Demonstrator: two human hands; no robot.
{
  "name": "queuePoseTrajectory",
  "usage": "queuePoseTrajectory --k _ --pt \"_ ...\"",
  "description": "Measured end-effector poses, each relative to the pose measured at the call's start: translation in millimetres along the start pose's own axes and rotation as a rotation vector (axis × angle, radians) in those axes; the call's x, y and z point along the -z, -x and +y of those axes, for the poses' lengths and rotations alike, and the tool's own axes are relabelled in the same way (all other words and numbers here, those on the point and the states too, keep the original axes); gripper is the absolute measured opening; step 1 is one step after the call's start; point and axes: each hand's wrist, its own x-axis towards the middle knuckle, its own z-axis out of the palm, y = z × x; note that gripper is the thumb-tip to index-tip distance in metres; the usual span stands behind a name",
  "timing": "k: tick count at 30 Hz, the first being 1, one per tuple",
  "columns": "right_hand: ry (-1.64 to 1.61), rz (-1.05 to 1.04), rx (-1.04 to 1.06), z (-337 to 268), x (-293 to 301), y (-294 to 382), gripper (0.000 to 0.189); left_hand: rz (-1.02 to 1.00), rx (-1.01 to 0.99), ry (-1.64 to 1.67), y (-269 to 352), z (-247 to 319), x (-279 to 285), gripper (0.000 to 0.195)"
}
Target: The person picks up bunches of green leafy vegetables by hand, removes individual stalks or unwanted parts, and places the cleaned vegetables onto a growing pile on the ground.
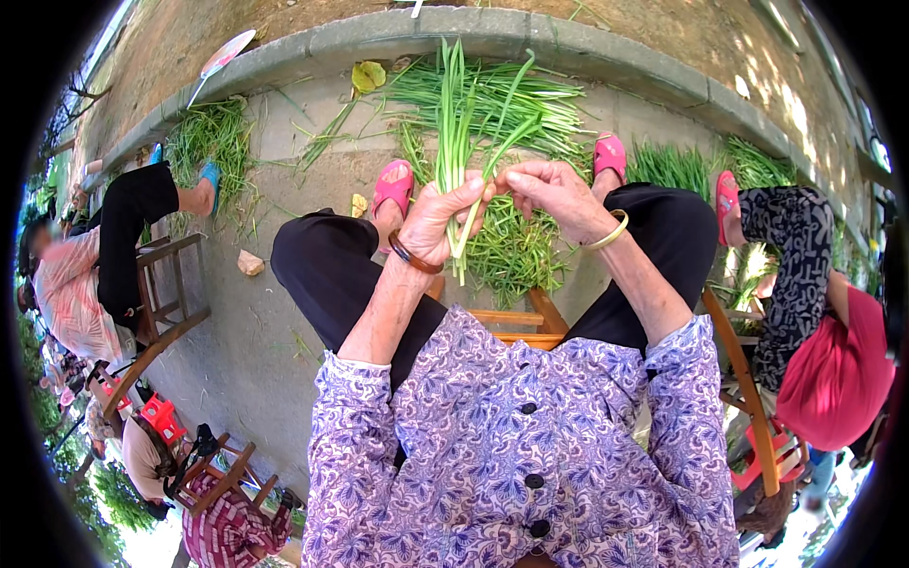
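My left hand (437, 220), below a brown bangle, is closed around a small bunch of long green chive-like stalks (451, 135). Their pale ends stick out under the fist, and a few leafy stalks lean off to the right. My right hand (550, 188), with a pale bangle at the wrist, meets the left fingertips beside the bunch. Its thumb and forefinger are bent together; whether they pinch a bit of leaf cannot be made out. Beyond both hands, a larger pile of similar stalks (511, 106) lies on the concrete. Between my feet spreads a heap of loose green trimmings (515, 252).
A concrete kerb (490, 32) curves past the pile, with bare soil behind. A hand fan (227, 53) leans there. More greens (209, 138) lie at left. People sit on both sides on wooden chairs (167, 284). A stone (251, 263) rests on the pavement.
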Motion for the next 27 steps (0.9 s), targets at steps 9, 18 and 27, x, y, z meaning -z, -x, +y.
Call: queuePoseTrajectory --k 9,18,27 --pt "-0.397 -0.111 -0.086 -1 -4 -1 0.031 0.134 -0.003 -0.240 0 -11 -4 0.023" --pt "-0.407 -0.095 -0.100 -4 -8 2 0.029 0.182 -0.035 -0.316 2 -13 -11 0.021" --pt "-0.434 -0.073 -0.104 -2 -8 1 0.025 0.164 -0.034 -0.399 4 -10 -12 0.023"
